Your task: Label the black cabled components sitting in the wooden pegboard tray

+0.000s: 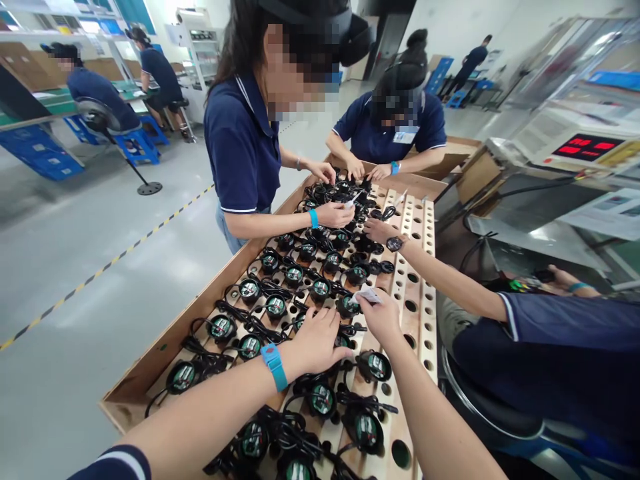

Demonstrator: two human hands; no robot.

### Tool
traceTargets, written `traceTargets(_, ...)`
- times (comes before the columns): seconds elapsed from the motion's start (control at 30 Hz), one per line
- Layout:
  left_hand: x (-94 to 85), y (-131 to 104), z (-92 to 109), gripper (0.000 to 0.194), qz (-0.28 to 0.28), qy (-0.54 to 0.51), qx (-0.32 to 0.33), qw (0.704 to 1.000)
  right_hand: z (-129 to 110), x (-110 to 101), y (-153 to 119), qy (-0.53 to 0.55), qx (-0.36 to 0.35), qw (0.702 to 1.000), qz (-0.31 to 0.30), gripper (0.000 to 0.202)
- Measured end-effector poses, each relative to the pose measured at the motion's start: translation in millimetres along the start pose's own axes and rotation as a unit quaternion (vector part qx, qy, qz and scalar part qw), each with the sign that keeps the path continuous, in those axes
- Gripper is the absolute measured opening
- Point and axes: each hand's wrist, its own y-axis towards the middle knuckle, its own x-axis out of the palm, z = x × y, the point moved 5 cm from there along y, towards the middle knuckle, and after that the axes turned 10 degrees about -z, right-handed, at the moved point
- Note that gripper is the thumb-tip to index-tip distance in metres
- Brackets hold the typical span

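My left hand [317, 341] lies over the round black housings with its fingers stretched out and apart, a blue wrist strap [275, 367] behind it. The parts right under its palm are hidden. Pinched in my right hand [383, 320] is a small white slip [369, 295] that looks like paper or thin wipe, close above a black housing [348, 306]. Each housing is open on top and shows a green circuit board, like the one at the lower right [375, 365]. Coiled black cables [255, 325] lie between them on the wooden rack.
A wooden tray wall [165, 333] borders the rack on the left. Three co-workers' hands reach in: a hand with a white piece [336, 215], a hand with a watch [380, 231], and hands at the far end [356, 167]. A device with red digits [587, 147] stands right.
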Motion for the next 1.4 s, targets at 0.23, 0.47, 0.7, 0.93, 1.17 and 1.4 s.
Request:
traceTargets(0.23,1.5,-1,2,0.082,-0.001,-0.005,0.0,1.0,1,3,0,-0.043,-0.024,0.999,-0.016,0.028)
traceTargets(0.47,3.5,0,1,0.083,-0.009,-0.006,-0.005,1.0,3,3,6,-0.068,-0.049,0.996,-0.002,0.031)
traceTargets(0.7,3.6,1,1,0.084,-0.008,-0.011,-0.006,1.0,8,2,12,-0.071,-0.042,0.996,0.018,0.033)
traceTargets(0.93,7.1,-1,1,0.084,-0.005,0.0,-0.003,1.0,11,-13,1,-0.046,-0.001,0.998,0.032,0.03)
traceTargets(1.17,7.1,-3,9,0.086,-0.007,0.021,0.004,1.0,9,-16,-9,-0.025,0.021,0.999,0.015,0.03)
traceTargets(1.4,5.9,-2,16,0.085,-0.019,0.028,0.009,0.999,9,-9,-4,-0.031,0.0,1.0,-0.003,0.029)
